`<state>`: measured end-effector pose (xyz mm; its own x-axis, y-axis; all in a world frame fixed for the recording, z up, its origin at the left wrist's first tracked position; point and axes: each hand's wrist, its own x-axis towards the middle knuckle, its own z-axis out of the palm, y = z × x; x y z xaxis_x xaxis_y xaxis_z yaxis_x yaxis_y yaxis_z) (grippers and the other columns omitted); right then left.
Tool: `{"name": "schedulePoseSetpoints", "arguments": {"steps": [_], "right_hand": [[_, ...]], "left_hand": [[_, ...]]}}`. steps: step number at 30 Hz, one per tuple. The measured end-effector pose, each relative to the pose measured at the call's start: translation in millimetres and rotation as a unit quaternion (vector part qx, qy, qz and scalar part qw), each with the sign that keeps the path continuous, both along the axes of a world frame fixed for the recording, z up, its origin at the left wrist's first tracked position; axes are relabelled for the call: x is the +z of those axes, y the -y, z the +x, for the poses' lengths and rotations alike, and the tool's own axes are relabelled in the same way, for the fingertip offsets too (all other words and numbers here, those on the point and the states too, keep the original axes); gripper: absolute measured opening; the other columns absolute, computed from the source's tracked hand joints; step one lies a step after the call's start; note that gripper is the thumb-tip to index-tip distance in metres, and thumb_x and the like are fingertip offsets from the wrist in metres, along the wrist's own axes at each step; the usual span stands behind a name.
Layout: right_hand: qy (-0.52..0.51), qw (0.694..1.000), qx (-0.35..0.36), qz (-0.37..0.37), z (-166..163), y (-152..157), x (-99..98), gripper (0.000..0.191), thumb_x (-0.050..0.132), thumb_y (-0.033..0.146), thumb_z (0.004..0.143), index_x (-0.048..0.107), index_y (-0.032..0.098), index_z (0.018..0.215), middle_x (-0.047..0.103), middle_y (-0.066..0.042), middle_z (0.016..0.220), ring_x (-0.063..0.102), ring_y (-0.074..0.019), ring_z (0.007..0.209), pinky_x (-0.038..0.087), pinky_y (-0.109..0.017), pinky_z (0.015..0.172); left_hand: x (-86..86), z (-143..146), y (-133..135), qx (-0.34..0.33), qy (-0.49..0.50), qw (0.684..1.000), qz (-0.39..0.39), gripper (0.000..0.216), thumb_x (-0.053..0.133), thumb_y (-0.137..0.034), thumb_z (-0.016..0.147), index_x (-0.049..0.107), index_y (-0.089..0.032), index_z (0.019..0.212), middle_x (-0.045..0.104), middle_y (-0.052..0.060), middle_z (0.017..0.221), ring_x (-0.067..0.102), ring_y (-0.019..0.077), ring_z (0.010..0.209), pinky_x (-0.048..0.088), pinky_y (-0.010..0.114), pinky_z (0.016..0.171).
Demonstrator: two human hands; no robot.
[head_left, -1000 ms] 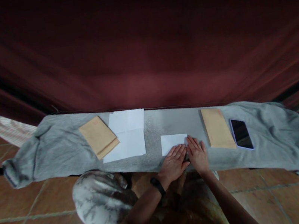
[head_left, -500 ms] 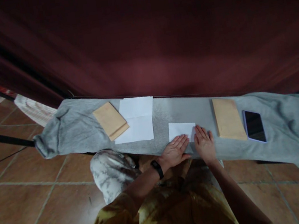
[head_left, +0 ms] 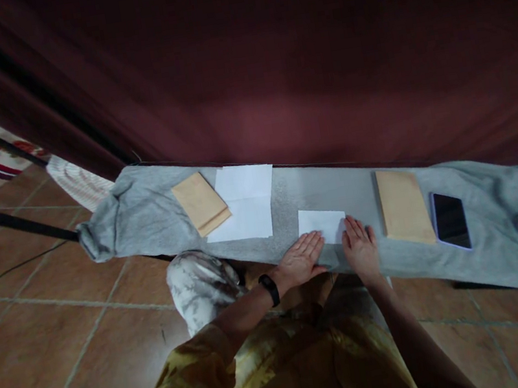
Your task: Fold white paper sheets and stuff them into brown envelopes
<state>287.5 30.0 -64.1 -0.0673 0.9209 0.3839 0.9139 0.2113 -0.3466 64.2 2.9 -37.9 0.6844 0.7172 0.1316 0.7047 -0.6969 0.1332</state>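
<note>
Below the frame's centre, the left hand [head_left: 300, 261] and right hand [head_left: 361, 251] lie flat, gripping nothing, on the small paper [head_left: 324, 221]; even pressure suits.

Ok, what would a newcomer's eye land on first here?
Probably the small white paper on the grey cloth, the left hand over its near edge and the right hand at its right edge. Behind, a dark red backdrop dominates the upper view; a dark-screened phone lies right of both hands.

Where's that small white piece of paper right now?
In the head view, the small white paper lies just right of centre on the grey cloth, with the left hand on its near edge and the right hand at its right end.
</note>
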Motion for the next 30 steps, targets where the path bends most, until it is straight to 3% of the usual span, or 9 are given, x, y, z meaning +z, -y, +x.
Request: {"name": "schedulePoseSetpoints", "arguments": {"steps": [4,8,13,18,22,30], "right_hand": [[-0.044,0.999,0.028,0.012,-24,3,3.5,0.05,0.028,0.029,0.105,0.047,0.008,0.146,0.048,-0.02,0.152,0.041,-0.0266,0.142,0.029,-0.05,0.118],[0.001,0.993,0.121,-0.02,-49,14,2.9,0.051,0.029,0.029,0.105,0.041,0.011,0.151,0.043,-0.017,0.156,0.038,-0.0252,0.146,0.033,-0.048,0.118],[0.067,0.994,0.082,-0.033,-41,28,-0.3,0.057,0.035,0.038,0.105,0.034,0.011,0.155,0.038,-0.016,0.159,0.035,-0.0263,0.148,0.03,-0.047,0.12],[0.087,0.995,0.045,-0.014,-21,34,-1.7,0.06,0.038,0.038,0.105,0.03,0.009,0.157,0.039,-0.018,0.158,0.039,-0.0286,0.145,0.031,-0.048,0.12],[0.092,0.995,0.024,-0.01,-19,35,-1.8,0.061,0.04,0.034,0.104,0.026,0.01,0.158,0.039,-0.017,0.158,0.04,-0.0294,0.145,0.031,-0.049,0.12],[0.09,0.995,0.025,-0.018,-20,35,-4.7,0.067,0.034,0.015,0.097,0.015,0.014,0.161,0.039,-0.014,0.159,0.039,-0.0266,0.145,0.029,-0.05,0.121]], "left_hand": [[1.1,0,0,-0.001,0.002,1.0,-0.004,0.079,0.043,-0.059,0.099,0.027,-0.004,0.154,0.023,0.021,0.164,0.015,0.0264,0.154,0.017,0.041,0.126],[-0.2,-2,1,0.015,0.016,1.0,-0.001,0.078,0.045,-0.058,0.098,0.031,-0.002,0.151,0.03,0.023,0.161,0.019,0.0259,0.154,0.02,0.041,0.126],[-2.2,-15,3,0.048,0.019,0.998,0.019,0.075,0.047,-0.054,0.098,0.027,-0.009,0.155,0.027,0.02,0.163,0.019,0.0264,0.153,0.025,0.046,0.125],[-3.2,-23,9,0.116,0.027,0.992,0.035,0.075,0.043,-0.049,0.101,0.017,-0.008,0.158,0.031,0.021,0.161,0.025,0.0278,0.152,0.031,0.049,0.123],[-3.0,-2,5,0.156,0.054,0.985,0.045,0.07,0.035,-0.043,0.104,0.01,-0.009,0.159,0.033,0.019,0.161,0.027,0.0275,0.151,0.03,0.051,0.123],[-5.9,73,-38,0.105,0.078,0.991,-0.005,0.071,0.034,-0.05,0.103,0.023,-0.005,0.157,0.033,0.021,0.16,0.026,0.0278,0.151,0.029,0.049,0.123]]}}
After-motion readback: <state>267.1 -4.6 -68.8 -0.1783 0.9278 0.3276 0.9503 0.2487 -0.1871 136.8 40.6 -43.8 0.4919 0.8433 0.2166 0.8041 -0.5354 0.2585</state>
